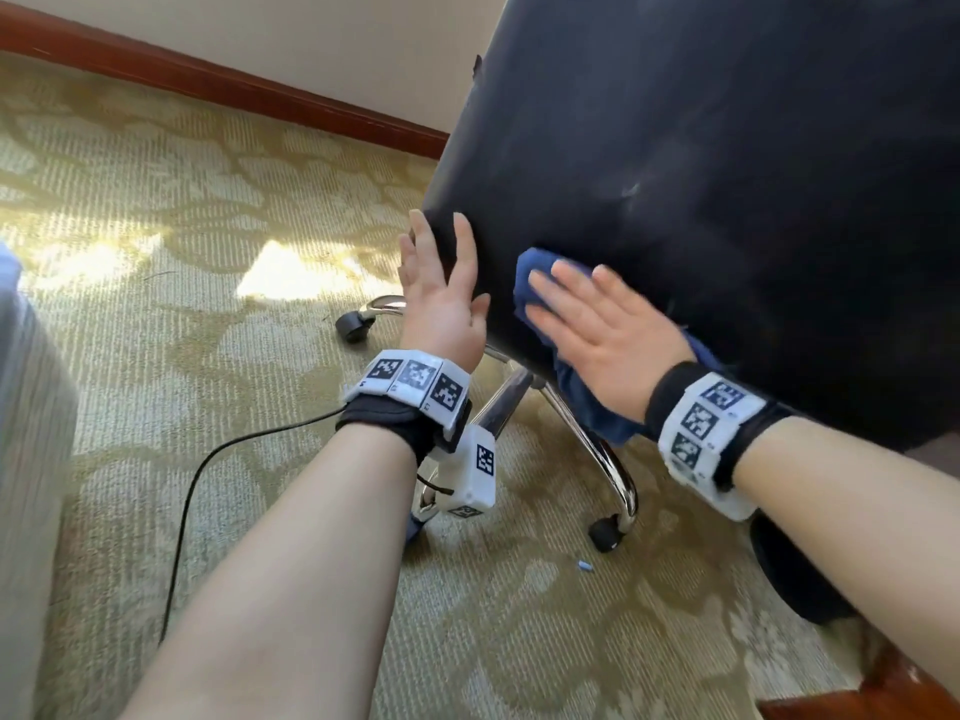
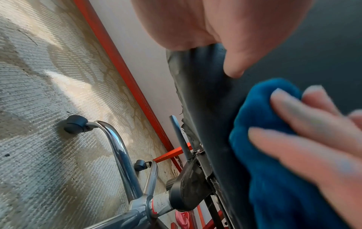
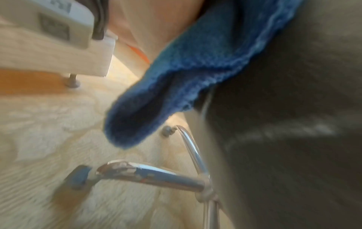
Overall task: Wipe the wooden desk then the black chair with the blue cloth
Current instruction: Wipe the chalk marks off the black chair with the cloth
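The black chair point(image 1: 727, 174) fills the upper right of the head view, its padded surface tilted toward me. My right hand point(image 1: 571, 298) lies flat, fingers straight, and presses the blue cloth point(image 1: 524, 272) against the chair near its lower left edge; a loose end of the cloth point(image 3: 195, 62) hangs below the palm. My left hand point(image 1: 447, 272) rests with straight fingers on the chair's left corner, thumb point(image 2: 233, 66) on the padding. In the left wrist view the cloth point(image 2: 254, 116) sits under the right hand's fingers point(image 2: 293, 124). No desk top shows.
The chair's chrome base point(image 1: 597, 439) with black castors point(image 1: 353, 324) stands on patterned carpet. A black cable point(image 1: 197, 485) trails across the floor at left. A red-brown skirting board point(image 1: 234, 80) runs along the wall. Dark wood point(image 1: 883, 698) shows at the bottom right.
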Motion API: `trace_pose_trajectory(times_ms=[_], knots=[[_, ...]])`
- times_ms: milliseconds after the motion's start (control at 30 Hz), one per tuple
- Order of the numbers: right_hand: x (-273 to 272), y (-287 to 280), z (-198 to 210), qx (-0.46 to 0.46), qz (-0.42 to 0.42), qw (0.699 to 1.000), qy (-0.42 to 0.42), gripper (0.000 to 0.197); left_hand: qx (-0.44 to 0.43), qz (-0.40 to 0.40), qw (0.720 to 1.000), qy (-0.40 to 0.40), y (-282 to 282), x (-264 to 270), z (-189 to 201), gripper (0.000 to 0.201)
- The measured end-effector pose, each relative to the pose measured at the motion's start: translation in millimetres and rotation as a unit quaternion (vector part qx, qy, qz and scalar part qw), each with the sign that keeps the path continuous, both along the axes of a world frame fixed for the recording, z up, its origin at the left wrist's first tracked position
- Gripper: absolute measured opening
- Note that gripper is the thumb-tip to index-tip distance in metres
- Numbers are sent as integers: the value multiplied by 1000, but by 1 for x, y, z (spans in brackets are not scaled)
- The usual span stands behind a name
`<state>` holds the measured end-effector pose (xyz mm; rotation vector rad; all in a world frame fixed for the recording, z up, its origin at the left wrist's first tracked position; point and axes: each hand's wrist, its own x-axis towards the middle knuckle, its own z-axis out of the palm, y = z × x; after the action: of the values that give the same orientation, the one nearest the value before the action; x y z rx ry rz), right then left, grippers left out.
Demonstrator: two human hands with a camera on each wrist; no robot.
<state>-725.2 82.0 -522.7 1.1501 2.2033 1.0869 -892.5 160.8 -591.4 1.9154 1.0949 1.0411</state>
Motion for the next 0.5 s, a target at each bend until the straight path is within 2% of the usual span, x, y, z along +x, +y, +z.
trace_pose_trajectory(times_ms=[100,233,367,433,500], knots=[[17,-19,-19,-46,-30,997,-53,60,10,-13,1000,4,0,4,1,69],[45,-30,10,-89,32,991,-90,51,-3,-12,1000,13,-1,10,2,71],[53,-22,67,64,43,995,-58,48,-17,2,1000,22,0,18,8,74],[48,-19,71,120,38,992,-16,50,-20,14,1000,11,0,20,10,74],[44,-20,54,129,48,990,19,51,-12,26,1000,-1,0,22,12,73]])
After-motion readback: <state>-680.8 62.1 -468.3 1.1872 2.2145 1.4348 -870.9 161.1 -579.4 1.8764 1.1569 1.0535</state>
